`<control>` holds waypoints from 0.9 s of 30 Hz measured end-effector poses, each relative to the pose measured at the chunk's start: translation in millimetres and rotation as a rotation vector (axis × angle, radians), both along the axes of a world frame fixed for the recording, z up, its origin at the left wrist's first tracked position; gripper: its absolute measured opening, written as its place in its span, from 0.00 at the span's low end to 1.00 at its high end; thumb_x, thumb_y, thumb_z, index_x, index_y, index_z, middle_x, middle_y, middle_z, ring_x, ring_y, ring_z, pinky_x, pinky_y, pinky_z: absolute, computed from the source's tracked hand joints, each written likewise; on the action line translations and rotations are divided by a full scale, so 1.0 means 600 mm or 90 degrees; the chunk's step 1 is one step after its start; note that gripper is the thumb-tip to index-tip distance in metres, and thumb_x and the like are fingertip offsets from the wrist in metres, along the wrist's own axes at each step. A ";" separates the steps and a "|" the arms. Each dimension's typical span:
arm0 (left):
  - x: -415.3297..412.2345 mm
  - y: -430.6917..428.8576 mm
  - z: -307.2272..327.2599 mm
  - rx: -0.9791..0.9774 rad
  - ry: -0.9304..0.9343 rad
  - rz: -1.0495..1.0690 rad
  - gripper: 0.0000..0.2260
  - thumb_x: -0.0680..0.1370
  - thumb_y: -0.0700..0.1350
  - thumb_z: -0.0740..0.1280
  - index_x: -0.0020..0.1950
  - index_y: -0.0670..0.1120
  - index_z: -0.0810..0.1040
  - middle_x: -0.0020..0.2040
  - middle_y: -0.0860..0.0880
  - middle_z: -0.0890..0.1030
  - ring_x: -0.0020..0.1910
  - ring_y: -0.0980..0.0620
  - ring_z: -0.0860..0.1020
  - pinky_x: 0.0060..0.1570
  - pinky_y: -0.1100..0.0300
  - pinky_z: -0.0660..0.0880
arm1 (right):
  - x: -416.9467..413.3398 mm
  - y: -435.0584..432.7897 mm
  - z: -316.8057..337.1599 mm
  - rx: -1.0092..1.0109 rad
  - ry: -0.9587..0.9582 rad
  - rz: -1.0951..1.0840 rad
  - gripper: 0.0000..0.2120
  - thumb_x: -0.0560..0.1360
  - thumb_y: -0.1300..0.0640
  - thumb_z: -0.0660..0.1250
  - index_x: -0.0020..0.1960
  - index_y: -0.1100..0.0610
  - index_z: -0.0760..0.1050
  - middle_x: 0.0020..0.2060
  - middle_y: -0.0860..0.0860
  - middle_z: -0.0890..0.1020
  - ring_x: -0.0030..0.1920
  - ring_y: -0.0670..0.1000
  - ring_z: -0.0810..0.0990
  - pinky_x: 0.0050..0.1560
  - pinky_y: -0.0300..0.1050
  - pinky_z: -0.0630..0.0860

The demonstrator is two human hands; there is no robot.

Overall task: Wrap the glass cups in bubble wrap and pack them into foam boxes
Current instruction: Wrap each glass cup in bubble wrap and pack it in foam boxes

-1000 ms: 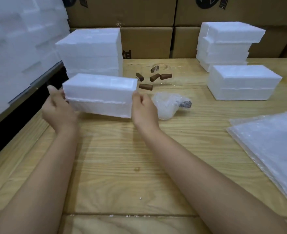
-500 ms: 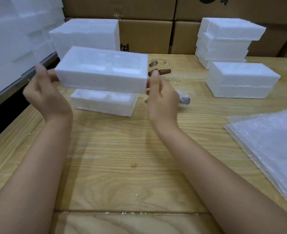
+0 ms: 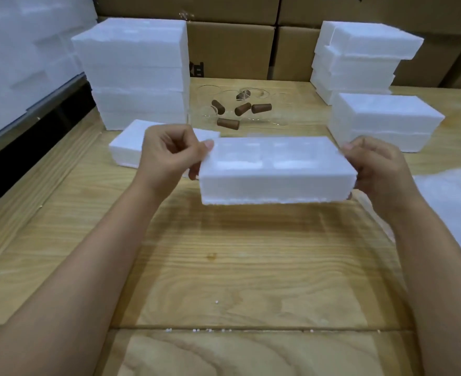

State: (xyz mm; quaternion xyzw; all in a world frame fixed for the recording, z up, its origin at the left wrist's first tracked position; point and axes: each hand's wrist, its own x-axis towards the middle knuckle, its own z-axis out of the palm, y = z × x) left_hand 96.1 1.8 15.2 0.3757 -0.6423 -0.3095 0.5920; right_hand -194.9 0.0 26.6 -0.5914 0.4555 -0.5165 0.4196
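Observation:
I hold a white foam box half point(image 3: 276, 180) above the wooden table point(image 3: 223, 267), its moulded hollows facing up. My left hand point(image 3: 169, 158) pinches its left end and my right hand point(image 3: 378, 169) grips its right end. The other foam half point(image 3: 127, 149) lies on the table behind my left hand, partly hidden. Several clear glass cups with brown cork stoppers point(image 3: 237, 109) lie at the back centre. Bubble wrap sheets point(image 3: 451, 207) lie at the right edge.
A tall stack of foam boxes point(image 3: 134, 71) stands at the back left. Another stack point(image 3: 359, 61) stands at the back right, with a closed foam box point(image 3: 381, 120) in front of it. Cardboard cartons point(image 3: 232, 47) line the rear. More foam point(image 3: 20, 50) is piled at far left.
I lifted the upper foam half off the lower one, which stays on the table. I carried it to the right and toward me.

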 end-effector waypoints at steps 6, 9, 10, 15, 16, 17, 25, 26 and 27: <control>-0.019 0.005 -0.015 0.089 -0.087 -0.046 0.17 0.71 0.35 0.69 0.26 0.42 0.64 0.23 0.47 0.66 0.18 0.58 0.69 0.23 0.65 0.64 | -0.030 0.000 -0.010 0.136 0.162 0.057 0.04 0.65 0.54 0.66 0.38 0.53 0.74 0.24 0.49 0.72 0.22 0.47 0.69 0.22 0.37 0.64; -0.019 0.002 -0.024 0.144 -0.153 -0.034 0.18 0.72 0.28 0.69 0.27 0.38 0.65 0.25 0.46 0.66 0.20 0.58 0.69 0.26 0.65 0.65 | -0.034 -0.006 -0.022 0.192 0.230 0.040 0.04 0.71 0.56 0.68 0.40 0.54 0.73 0.26 0.50 0.74 0.24 0.48 0.71 0.28 0.43 0.64; -0.018 0.002 -0.027 0.160 -0.171 -0.027 0.18 0.73 0.28 0.68 0.27 0.38 0.65 0.25 0.46 0.66 0.21 0.57 0.68 0.27 0.65 0.65 | -0.035 -0.008 -0.025 0.205 0.246 0.037 0.04 0.73 0.58 0.68 0.42 0.55 0.73 0.26 0.52 0.75 0.25 0.49 0.72 0.30 0.45 0.64; -0.015 -0.004 -0.029 0.183 -0.254 -0.014 0.19 0.73 0.30 0.68 0.27 0.43 0.64 0.24 0.50 0.64 0.24 0.56 0.64 0.28 0.66 0.64 | -0.030 -0.010 -0.028 0.224 0.299 0.022 0.03 0.75 0.59 0.66 0.45 0.57 0.72 0.28 0.53 0.79 0.27 0.52 0.75 0.31 0.47 0.64; -0.015 -0.005 -0.028 0.178 -0.266 -0.010 0.19 0.73 0.30 0.68 0.27 0.43 0.65 0.24 0.51 0.64 0.24 0.57 0.64 0.28 0.65 0.63 | -0.026 -0.011 -0.027 0.210 0.313 0.001 0.03 0.74 0.58 0.66 0.45 0.56 0.73 0.28 0.51 0.79 0.27 0.50 0.75 0.31 0.46 0.65; -0.015 -0.007 -0.026 0.165 -0.271 0.003 0.18 0.72 0.31 0.69 0.27 0.42 0.65 0.24 0.52 0.65 0.24 0.57 0.64 0.29 0.65 0.63 | -0.021 -0.013 -0.026 0.177 0.327 -0.040 0.03 0.74 0.56 0.66 0.45 0.55 0.74 0.30 0.49 0.80 0.28 0.49 0.75 0.31 0.45 0.66; -0.053 -0.051 0.002 0.139 -0.245 0.123 0.05 0.78 0.46 0.66 0.49 0.57 0.77 0.45 0.55 0.81 0.42 0.56 0.81 0.36 0.65 0.74 | 0.043 -0.096 0.000 0.114 0.330 -0.080 0.17 0.78 0.52 0.64 0.67 0.48 0.70 0.56 0.51 0.77 0.50 0.52 0.77 0.57 0.54 0.76; -0.059 -0.058 0.001 0.155 -0.262 0.114 0.06 0.78 0.47 0.66 0.52 0.58 0.77 0.47 0.55 0.81 0.42 0.57 0.81 0.36 0.66 0.74 | 0.049 -0.103 -0.002 0.144 0.320 -0.053 0.18 0.78 0.54 0.65 0.67 0.49 0.70 0.57 0.53 0.77 0.48 0.53 0.78 0.58 0.54 0.76; -0.065 -0.063 -0.002 0.169 -0.270 0.104 0.07 0.78 0.48 0.65 0.53 0.58 0.77 0.48 0.55 0.81 0.43 0.57 0.81 0.37 0.66 0.75 | 0.053 -0.109 -0.005 0.165 0.305 -0.031 0.18 0.78 0.57 0.66 0.67 0.51 0.71 0.57 0.55 0.78 0.46 0.53 0.78 0.57 0.53 0.77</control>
